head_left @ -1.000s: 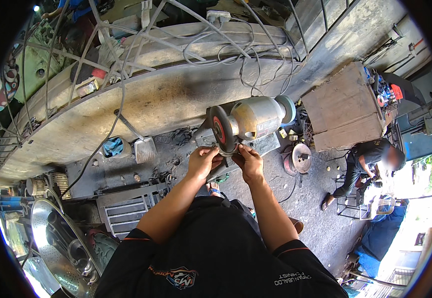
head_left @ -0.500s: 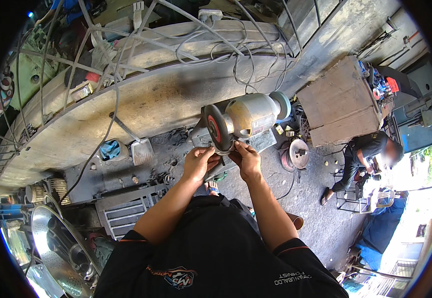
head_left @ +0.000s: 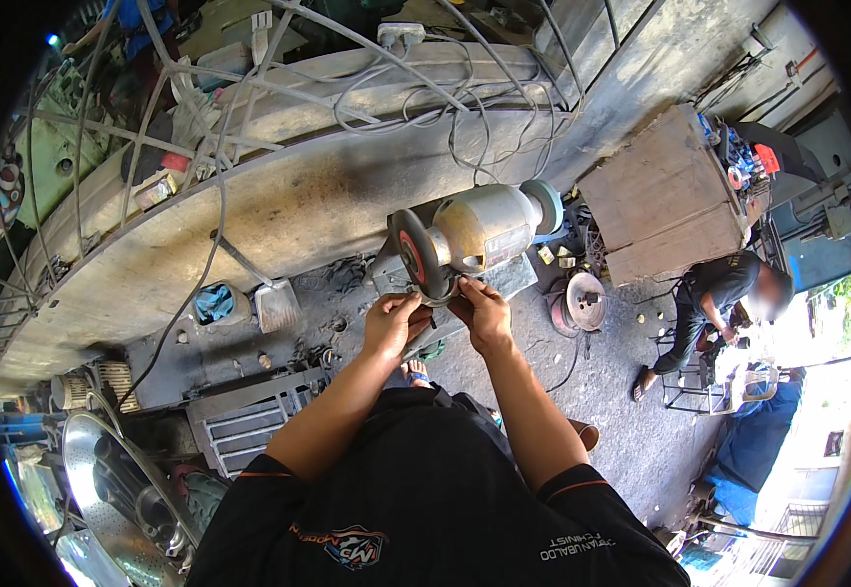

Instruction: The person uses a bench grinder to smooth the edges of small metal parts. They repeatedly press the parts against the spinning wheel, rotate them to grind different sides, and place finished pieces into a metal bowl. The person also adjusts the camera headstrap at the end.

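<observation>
Before the stained wall (head_left: 279, 186), left hand (head_left: 389, 325) and right hand (head_left: 484, 314) pinch a thin curved piece (head_left: 441, 302) (mostly hidden from me) by the round black wheel (head_left: 421, 254).

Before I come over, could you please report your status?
Left hand, right hand pinching small piece, partly hidden. Dark grinder wheel just beyond. Co-worker off right.

The left hand (head_left: 391, 325) and right hand (head_left: 481, 311) covered most of a small piece (head_left: 441, 303) at the near side of the black wheel (head_left: 416, 252), too small to identify. At right, a seated person's head (head_left: 770, 292) was blurred. The near edge cut off a metal bowl (head_left: 93, 484) at left.
</observation>
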`<state>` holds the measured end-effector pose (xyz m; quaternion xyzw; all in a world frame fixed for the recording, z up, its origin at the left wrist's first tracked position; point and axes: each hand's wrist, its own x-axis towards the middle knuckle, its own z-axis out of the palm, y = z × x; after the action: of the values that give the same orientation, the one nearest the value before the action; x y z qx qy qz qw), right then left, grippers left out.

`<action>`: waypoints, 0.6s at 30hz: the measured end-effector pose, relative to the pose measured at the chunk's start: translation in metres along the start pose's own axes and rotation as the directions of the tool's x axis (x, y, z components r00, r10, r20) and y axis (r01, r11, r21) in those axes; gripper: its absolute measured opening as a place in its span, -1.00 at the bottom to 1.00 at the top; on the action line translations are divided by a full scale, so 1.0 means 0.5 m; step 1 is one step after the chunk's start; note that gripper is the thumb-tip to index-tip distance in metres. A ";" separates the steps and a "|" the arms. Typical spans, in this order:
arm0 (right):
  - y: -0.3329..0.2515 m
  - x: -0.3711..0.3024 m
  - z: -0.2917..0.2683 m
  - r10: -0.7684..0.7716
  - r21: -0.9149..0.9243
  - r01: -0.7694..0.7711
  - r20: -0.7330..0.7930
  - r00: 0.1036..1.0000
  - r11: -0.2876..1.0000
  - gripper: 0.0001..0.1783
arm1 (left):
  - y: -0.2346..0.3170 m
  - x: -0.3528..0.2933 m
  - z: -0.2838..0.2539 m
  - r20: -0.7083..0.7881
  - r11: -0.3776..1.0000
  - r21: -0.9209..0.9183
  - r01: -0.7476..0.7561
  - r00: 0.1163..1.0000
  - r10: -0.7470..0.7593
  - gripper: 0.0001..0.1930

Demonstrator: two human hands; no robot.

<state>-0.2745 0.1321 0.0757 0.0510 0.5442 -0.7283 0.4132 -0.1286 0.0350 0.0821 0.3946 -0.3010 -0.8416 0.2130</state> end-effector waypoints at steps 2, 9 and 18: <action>0.001 0.002 0.000 -0.013 -0.016 0.013 0.014 1.000 1.000 -0.84 | -0.002 0.000 -0.001 0.003 1.000 -0.014 -0.011 1.000 0.011 -0.82; 0.007 -0.011 0.002 0.029 -0.029 -0.026 0.116 0.993 0.999 -0.80 | 0.017 -0.026 -0.017 0.022 0.996 0.018 -0.084 0.996 0.083 -0.76; -0.013 -0.142 -0.049 0.191 0.165 -0.273 0.393 0.899 0.948 -0.75 | -0.024 -0.174 -0.010 0.486 0.900 0.249 -0.357 0.850 0.203 -0.79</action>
<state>-0.2415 0.1919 0.1080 0.0213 0.3634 -0.7247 0.5850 -0.0742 0.0940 0.1182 0.1711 -0.5332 -0.8063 0.1908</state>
